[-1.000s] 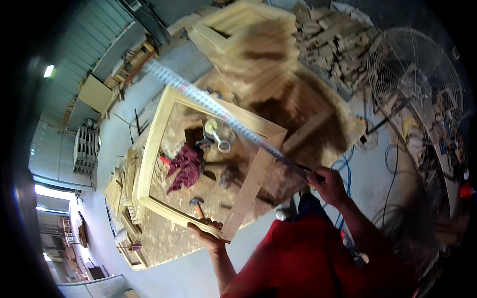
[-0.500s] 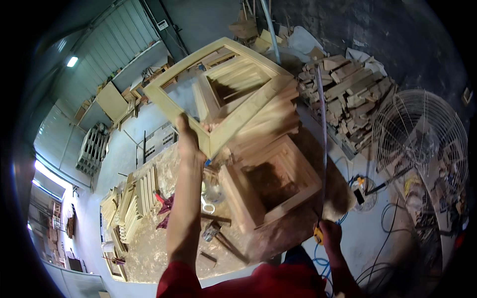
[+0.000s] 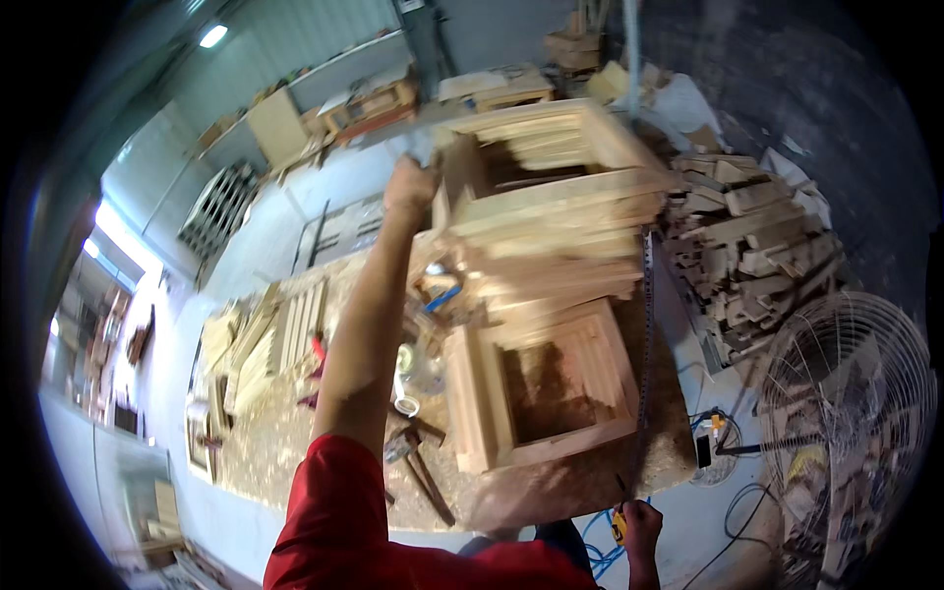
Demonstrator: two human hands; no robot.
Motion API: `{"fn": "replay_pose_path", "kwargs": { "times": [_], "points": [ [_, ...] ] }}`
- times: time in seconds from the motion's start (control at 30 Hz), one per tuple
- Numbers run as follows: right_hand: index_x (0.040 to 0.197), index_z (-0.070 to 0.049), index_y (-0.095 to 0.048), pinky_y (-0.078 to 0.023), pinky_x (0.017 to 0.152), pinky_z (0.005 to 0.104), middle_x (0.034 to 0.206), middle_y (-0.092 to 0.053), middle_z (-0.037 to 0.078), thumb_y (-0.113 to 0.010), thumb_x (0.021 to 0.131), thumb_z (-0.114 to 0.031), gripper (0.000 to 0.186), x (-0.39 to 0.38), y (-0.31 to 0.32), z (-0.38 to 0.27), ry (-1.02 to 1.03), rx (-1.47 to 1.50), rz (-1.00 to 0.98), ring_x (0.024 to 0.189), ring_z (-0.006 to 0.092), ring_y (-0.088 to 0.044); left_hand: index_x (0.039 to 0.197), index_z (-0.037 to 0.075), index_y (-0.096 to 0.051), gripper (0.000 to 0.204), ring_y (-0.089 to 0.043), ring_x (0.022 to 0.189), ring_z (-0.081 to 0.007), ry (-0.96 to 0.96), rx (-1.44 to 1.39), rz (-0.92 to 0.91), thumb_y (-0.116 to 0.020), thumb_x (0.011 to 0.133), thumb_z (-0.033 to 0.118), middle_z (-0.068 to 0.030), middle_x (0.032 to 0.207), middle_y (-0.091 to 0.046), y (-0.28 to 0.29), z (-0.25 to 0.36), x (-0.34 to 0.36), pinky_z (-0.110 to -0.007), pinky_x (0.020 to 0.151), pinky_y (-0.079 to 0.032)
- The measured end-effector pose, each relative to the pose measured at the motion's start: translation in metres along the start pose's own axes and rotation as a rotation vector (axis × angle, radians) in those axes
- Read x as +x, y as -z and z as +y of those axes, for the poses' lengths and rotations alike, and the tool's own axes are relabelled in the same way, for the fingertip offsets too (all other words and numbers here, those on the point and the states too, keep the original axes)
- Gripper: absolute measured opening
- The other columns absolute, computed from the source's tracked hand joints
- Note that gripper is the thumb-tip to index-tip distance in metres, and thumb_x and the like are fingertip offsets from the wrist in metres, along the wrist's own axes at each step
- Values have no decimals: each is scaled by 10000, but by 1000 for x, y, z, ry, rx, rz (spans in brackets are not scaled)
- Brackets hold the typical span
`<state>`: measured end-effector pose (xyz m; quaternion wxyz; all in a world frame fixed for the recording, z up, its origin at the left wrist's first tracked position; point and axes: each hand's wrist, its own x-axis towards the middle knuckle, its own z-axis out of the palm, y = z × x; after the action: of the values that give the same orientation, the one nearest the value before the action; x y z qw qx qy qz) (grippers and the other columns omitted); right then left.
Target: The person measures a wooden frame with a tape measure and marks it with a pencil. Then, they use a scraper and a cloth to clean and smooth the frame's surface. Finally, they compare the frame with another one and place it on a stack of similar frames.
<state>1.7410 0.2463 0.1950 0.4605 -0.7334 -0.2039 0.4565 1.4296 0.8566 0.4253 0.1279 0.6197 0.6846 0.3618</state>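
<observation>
Above the sawdust-strewn workbench, the left hand was stretched far out at arm's length, fingers closed on the near corner of a pale square frame of rough softwood rails, which sat on top of a tall stack of similar frames. The frame looked rigid and fairly light for its size, yet awkward: an open square with nothing in the middle, best taken by a rail or corner, as the hand had it, since the sawn edges could splinter. It lay roughly flat, tipped slightly, its rails running away from the person and across the view; no single long axis showed.

The right hand was low at the bench's near edge, shut around the yellow-cased end of a long steel measuring tape, whose blade ran straight away from the person along the right side of another open wooden box frame lying on the bench. A hammer and a tape roll lay beside the left arm.
</observation>
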Motion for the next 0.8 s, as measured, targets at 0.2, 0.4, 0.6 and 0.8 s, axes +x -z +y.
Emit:
{"fn": "replay_pose_path", "kwargs": {
  "times": [0.2, 0.4, 0.6, 0.8],
  "points": [
    [854, 26, -697, -566, 730, 311, 802, -723, 86, -606, 995, -147, 241, -21, -63, 15, 54, 14, -263, 741, 167, -695, 1087, 42, -722, 146, -686, 999, -188, -377, -570, -674, -744, 967, 121, -79, 1056, -747, 119, -57, -248, -325, 912, -547],
    [876, 0, -694, -541, 693, 306, 801, -711, 85, -600, 1038, -191, 267, -73, -165, 43, 27, -226, -722, 747, 180, -692, 1294, 19, -693, 467, -666, 876, -176, -365, -1358, -1004, -814, 951, 313, -68, 1075, -714, 323, -174, -540, -302, 699, -550],
    [968, -13, -702, -548, 687, 301, 840, -715, 108, -580, 1045, -243, 272, -166, -315, 91, 51, -641, -1136, 767, 182, -699, 1190, -18, -715, 275, -659, 732, -226, -528, -1168, -262, -727, 1015, 194, -106, 877, -708, 457, -247, -690, -313, 638, -557],
    [990, -15, -688, -562, 665, 321, 857, -711, 106, -576, 1050, -237, 256, -318, -461, 115, -305, -613, -1453, 746, 185, -687, 998, -8, -628, 113, -653, 544, -231, -295, -942, 779, -684, 1010, 90, -113, 697, -669, 608, -291, -751, -363, 508, -537]
  ]
}}
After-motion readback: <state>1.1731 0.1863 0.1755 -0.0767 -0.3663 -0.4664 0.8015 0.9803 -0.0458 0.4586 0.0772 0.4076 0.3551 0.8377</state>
